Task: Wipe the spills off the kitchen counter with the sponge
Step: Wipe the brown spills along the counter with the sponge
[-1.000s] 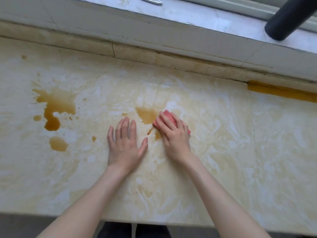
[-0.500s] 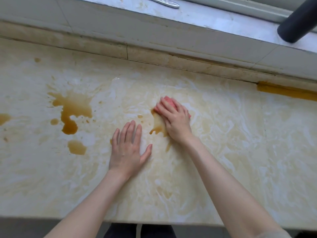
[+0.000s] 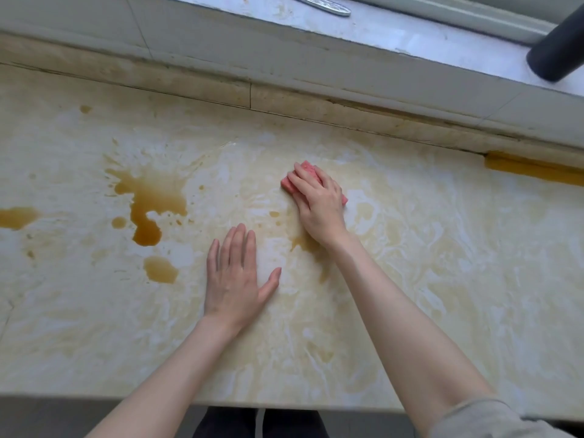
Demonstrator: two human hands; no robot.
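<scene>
My right hand (image 3: 319, 205) presses a pink sponge (image 3: 308, 170) flat on the cream marble counter (image 3: 442, 263); most of the sponge is hidden under my fingers. My left hand (image 3: 235, 279) lies flat on the counter, fingers spread, holding nothing. A big brown spill (image 3: 148, 197) spreads to the left of both hands, with a smaller puddle (image 3: 159, 269) below it and another (image 3: 15, 216) at the left edge. A faint brown smear (image 3: 303, 245) shows beside my right wrist.
A raised stone ledge (image 3: 284, 99) runs along the back of the counter. On the sill behind it lie a metal utensil (image 3: 319, 6) and a dark cylinder (image 3: 559, 49). A yellow strip (image 3: 531, 167) sits at the back right. The counter's front edge (image 3: 284, 403) is near me.
My right hand has pushed the sponge away from me, over the brown spot in the middle, leaving it smeared thin. My left hand has stayed flat in place.
</scene>
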